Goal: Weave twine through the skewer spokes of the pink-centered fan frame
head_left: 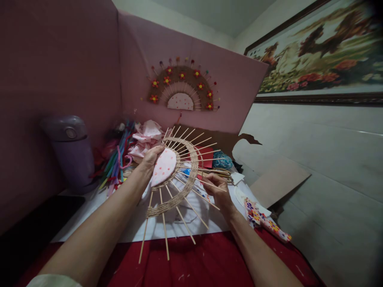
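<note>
A half-round fan of thin wooden sticks stands tilted before me, with a band of woven twine (194, 159) running across the spokes. At its centre is a half-disc covered in pink dotted cloth (165, 165). My left hand (152, 158) grips the fan at the upper end of this half-disc, thumb on the front and the other fingers mostly hidden behind. On the right, my right hand (216, 185) is closed among the stick ends, pinching a strand of twine that curves down from the band. Its fingertips are partly hidden by the sticks.
A finished-looking flowered fan (182, 75) hangs on the pink board behind. Left stand a purple tumbler (72, 155) and colourful pipe cleaners (115, 161), beside crumpled pink cloth (146, 137). Blue yarn (222, 159) lies behind my right hand; a flower-patterned piece (266, 221) lies at right.
</note>
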A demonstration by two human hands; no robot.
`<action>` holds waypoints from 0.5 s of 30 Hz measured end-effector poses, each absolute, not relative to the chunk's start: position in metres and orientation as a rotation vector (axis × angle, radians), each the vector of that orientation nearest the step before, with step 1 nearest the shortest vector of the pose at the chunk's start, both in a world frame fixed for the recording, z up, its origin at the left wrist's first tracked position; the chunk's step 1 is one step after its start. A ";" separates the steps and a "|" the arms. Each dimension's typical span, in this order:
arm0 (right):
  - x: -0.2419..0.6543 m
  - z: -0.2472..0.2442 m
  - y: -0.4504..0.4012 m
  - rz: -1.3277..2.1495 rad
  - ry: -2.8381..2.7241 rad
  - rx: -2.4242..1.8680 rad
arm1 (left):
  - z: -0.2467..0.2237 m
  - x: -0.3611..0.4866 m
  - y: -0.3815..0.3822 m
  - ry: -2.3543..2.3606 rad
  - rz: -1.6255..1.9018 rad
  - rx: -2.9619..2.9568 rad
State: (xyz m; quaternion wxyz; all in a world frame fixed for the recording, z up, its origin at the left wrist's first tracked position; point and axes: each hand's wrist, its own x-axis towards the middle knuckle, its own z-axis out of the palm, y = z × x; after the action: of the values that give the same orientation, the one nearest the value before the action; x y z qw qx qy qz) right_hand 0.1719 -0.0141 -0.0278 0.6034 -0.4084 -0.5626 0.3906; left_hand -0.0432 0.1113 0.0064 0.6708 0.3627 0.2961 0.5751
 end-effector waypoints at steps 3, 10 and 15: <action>0.170 -0.029 -0.015 0.994 -1.326 -0.982 | 0.006 -0.044 0.112 0.678 1.312 0.832; 0.173 -0.036 -0.012 1.073 -1.450 -0.954 | 0.004 -0.043 0.114 0.664 1.343 0.847; 0.175 -0.036 -0.012 1.075 -1.459 -0.941 | 0.008 -0.042 0.109 0.688 1.349 0.817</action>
State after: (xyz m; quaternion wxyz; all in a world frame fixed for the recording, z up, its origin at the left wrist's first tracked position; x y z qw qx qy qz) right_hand 0.1746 -0.0119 -0.0356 0.5225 -0.3929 -0.6092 0.4489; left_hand -0.0422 0.1093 0.0075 0.6522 0.3601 0.3031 0.5942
